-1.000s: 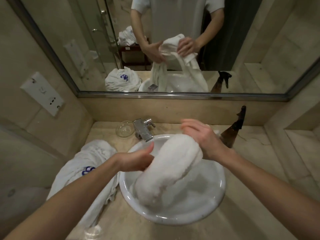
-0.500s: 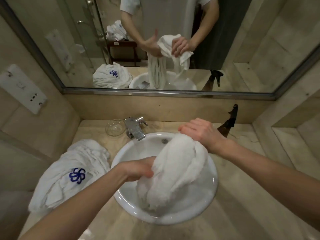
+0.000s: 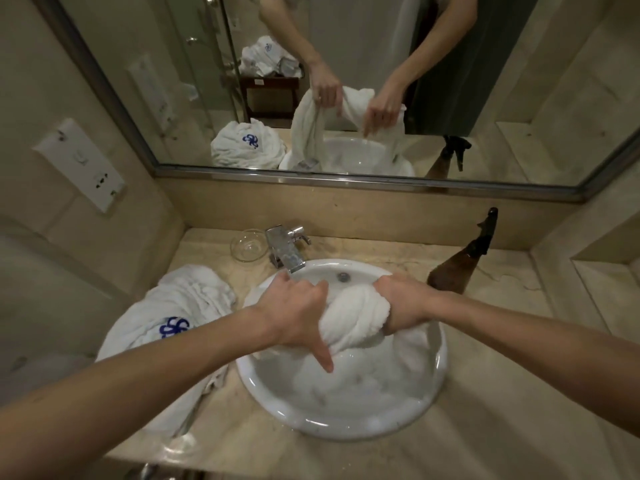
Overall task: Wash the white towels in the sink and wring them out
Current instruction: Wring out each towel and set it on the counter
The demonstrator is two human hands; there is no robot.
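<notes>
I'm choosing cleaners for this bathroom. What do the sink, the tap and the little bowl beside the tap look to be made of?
Sink: looks like glazed white ceramic, smooth and glossy with bright highlights on the rim.
Tap: polished metal, probably chrome-plated, given its mirror-like silvery faces.
Little bowl: clear glass or possibly clear plastic; the counter shows through it.

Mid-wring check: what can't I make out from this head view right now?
- Left hand fingers: curled behind the twisted white towel, only the thumb shows.
- Right hand fingertips: buried in the same towel.
- Round white sink drain and water level: covered by the towel's hanging ends.
- Clear object at the counter's front edge: blurred, unidentifiable.
- Chrome faucet: no stream visible; whether it runs is unclear.
</notes>
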